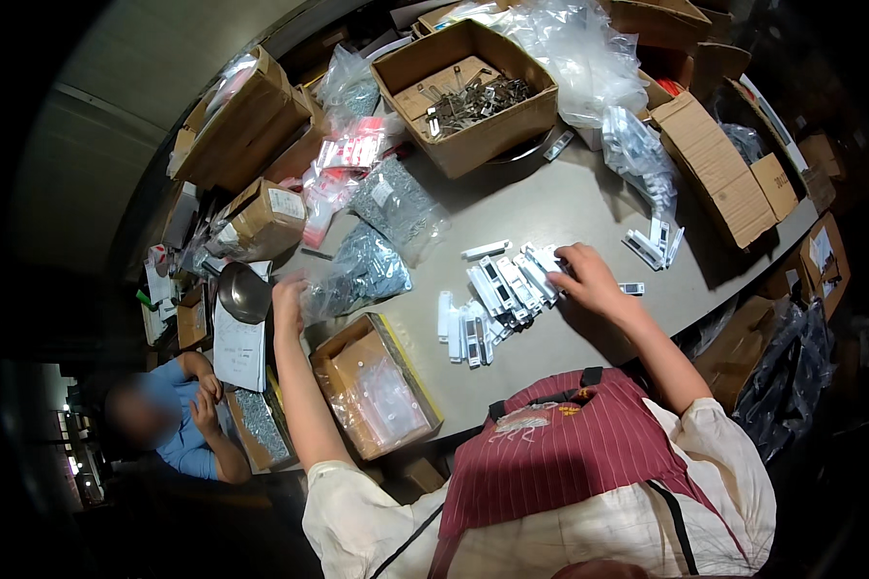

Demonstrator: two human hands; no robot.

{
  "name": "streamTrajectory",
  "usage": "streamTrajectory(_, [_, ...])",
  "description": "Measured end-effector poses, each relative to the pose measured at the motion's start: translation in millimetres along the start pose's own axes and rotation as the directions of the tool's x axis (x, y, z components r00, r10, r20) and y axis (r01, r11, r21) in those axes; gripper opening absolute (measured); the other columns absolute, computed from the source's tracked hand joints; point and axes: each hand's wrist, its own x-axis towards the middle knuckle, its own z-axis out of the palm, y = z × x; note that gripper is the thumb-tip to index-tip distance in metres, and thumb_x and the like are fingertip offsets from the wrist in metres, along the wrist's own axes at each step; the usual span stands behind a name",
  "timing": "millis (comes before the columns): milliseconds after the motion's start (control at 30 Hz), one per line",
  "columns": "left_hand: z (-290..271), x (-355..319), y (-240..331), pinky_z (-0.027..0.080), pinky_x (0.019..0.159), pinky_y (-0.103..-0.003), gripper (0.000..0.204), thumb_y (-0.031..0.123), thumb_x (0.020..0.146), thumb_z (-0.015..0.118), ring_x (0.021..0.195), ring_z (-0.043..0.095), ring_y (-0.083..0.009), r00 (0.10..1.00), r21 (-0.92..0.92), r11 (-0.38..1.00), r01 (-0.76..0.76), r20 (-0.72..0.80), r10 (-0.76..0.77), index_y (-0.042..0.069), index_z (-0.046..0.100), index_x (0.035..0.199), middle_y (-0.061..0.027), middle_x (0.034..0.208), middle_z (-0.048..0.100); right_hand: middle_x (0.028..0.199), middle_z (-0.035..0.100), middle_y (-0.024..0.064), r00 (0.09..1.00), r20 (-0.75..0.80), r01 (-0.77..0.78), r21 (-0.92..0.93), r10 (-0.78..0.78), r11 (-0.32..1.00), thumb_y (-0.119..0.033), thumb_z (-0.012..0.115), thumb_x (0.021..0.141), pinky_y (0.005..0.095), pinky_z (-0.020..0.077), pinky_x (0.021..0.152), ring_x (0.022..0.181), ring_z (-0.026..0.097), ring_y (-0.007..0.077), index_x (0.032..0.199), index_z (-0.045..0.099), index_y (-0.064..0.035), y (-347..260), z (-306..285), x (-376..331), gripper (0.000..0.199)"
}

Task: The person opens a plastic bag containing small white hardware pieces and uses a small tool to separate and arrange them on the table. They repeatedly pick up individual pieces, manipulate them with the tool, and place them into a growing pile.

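Note:
My right hand [587, 280] rests with spread fingers on the far end of a row of small white plastic parts [497, 289] lying on the grey table [550, 207]. My left hand [288, 294] reaches out to a clear bag of small metal screws [357, 272] and touches its near edge; whether it grips the bag I cannot tell. Another group of white parts [463, 328] lies closer to me. An open cardboard box with clear bags inside [381, 386] stands between my arms.
A cardboard box of metal hardware [468, 96] stands at the back. Bags of screws [396, 203], clear plastic bags [579, 53] and several cardboard boxes [719, 169] crowd the table. A metal bowl [244, 292] sits at left. Another person in blue [183, 415] sits low left.

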Motion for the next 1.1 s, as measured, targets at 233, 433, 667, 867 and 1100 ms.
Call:
streamTrajectory(233, [3,-80,14,0.049,0.09,-0.031,0.027,0.0,0.085,0.054,0.107,0.062,-0.023,0.564,0.686,0.566,-0.458,-0.268,0.781,-0.001,0.069,0.107,-0.0111,0.115,0.066,0.081,0.065,0.0073,0.935,0.205,-0.353,0.439,0.29,0.827,-0.025,0.059,0.091,0.0297,0.0468,0.076,0.082,0.061,0.0178,0.103,0.069,0.002,10,-5,12,0.031])
streamTrajectory(433, [153,-213,35,0.051,0.076,-0.027,0.022,0.007,0.092,0.059,0.085,0.064,-0.0144,0.746,0.329,0.685,-0.65,0.104,0.658,0.002,0.066,0.112,-0.0071,0.105,0.069,0.091,0.067,0.0048,0.865,0.44,-0.5,0.801,0.242,0.329,-0.02,0.057,0.089,0.0241,0.0475,0.068,0.078,0.06,0.0113,0.115,0.066,0.0045,-26,-25,-17,0.037])
streamTrajectory(667, [230,-245,51,0.051,0.063,-0.036,0.017,0.024,0.086,0.071,0.071,0.064,-0.0246,0.466,0.333,0.328,-0.884,0.688,0.557,0.009,0.07,0.093,-0.0081,0.079,0.066,0.085,0.066,0.0045,0.796,0.606,-0.532,0.697,0.004,0.481,-0.025,0.054,0.092,0.0236,0.0458,0.062,0.07,0.058,0.0098,0.111,0.067,0.0025,-45,-26,-37,0.036])
streamTrajectory(867, [248,-265,38,0.047,0.054,-0.041,0.03,0.028,0.088,0.071,0.058,0.061,-0.0292,0.232,0.057,0.254,-0.966,0.635,0.737,0.007,0.062,0.068,-0.0111,0.061,0.059,0.057,0.054,0.0027,0.558,0.817,-0.746,0.57,-0.144,0.344,-0.044,0.055,0.098,0.0211,0.0284,0.036,0.04,0.043,0.0067,0.097,0.069,0.0026,-45,-31,-48,0.049])
streamTrajectory(1100, [255,-300,39,0.045,0.051,-0.037,0.021,0.016,0.085,0.07,0.057,0.058,-0.0266,0.282,0.082,0.281,-0.956,0.517,0.808,0.006,0.063,0.069,-0.0102,0.062,0.059,0.058,0.052,0.0005,0.746,0.662,-0.655,0.713,0.067,0.248,-0.048,0.048,0.102,0.0204,0.0293,0.037,0.043,0.043,0.0064,0.091,0.062,-0.0029,-42,-9,-53,0.048])
